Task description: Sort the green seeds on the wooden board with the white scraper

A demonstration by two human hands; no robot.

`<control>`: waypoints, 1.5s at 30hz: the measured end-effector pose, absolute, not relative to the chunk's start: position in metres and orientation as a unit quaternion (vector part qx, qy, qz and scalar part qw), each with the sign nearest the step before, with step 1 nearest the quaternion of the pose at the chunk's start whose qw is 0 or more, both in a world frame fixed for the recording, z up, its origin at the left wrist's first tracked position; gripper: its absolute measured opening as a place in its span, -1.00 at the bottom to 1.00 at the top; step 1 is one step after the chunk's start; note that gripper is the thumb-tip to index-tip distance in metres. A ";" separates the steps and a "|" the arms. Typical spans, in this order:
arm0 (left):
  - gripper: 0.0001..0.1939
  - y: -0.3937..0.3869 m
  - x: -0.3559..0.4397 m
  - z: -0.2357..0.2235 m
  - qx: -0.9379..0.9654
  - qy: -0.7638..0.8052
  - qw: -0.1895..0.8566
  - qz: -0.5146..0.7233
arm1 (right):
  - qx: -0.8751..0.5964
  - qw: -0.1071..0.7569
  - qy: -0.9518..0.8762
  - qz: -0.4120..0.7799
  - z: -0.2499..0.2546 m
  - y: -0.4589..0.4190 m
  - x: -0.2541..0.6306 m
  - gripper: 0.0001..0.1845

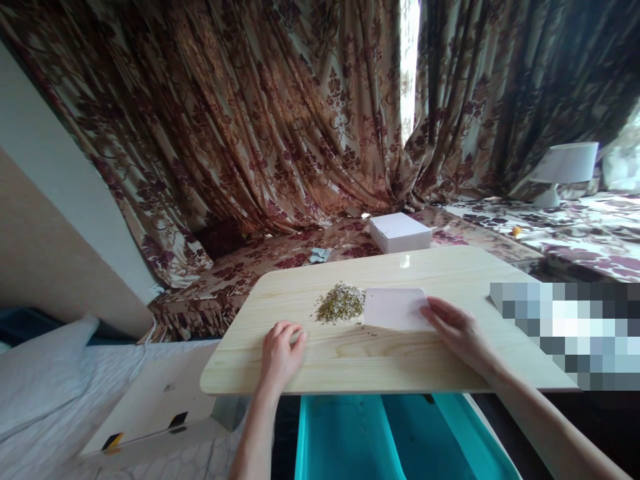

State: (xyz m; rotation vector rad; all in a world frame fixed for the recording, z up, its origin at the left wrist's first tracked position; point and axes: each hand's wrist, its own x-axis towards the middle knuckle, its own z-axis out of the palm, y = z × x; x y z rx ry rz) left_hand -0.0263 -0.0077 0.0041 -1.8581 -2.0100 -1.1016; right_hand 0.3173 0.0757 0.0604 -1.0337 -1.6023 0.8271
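On the light wooden tabletop (pixel 345 370) lies a heap of small mixed green and pale grains (pixel 341 303); a few loose ones are scattered by its near edge. My right hand (pixel 457 333) pinches the right end of a flat white card (pixel 397 309), thumb on top. The card's left edge meets the heap's right side. My left hand (pixel 283 353) rests on the tabletop, left of and nearer than the heap, with bent fingers and the thumb apart. Nothing shows in it.
Below the table's near edge sits a turquoise two-part bin (pixel 345 440). A white box (pixel 400 232) stands beyond the far edge, near a small folded cloth (pixel 319 255). A flat white carton (pixel 160 393) lies on the bed at left. A lamp (pixel 567 167) stands far right.
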 end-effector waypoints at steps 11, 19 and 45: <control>-0.80 -0.007 -0.027 0.003 -0.629 -0.677 0.097 -0.370 | -0.366 0.461 -0.688 0.424 0.063 0.102 0.301 -0.52; -0.79 -0.007 -0.027 0.003 -0.630 -0.675 0.095 -0.372 | -0.379 0.461 -0.678 0.428 0.062 0.101 0.295 -0.56; -0.76 -0.008 -0.026 0.004 -0.631 -0.677 0.090 -0.368 | -0.398 0.422 -0.679 0.450 0.074 0.097 0.311 -0.47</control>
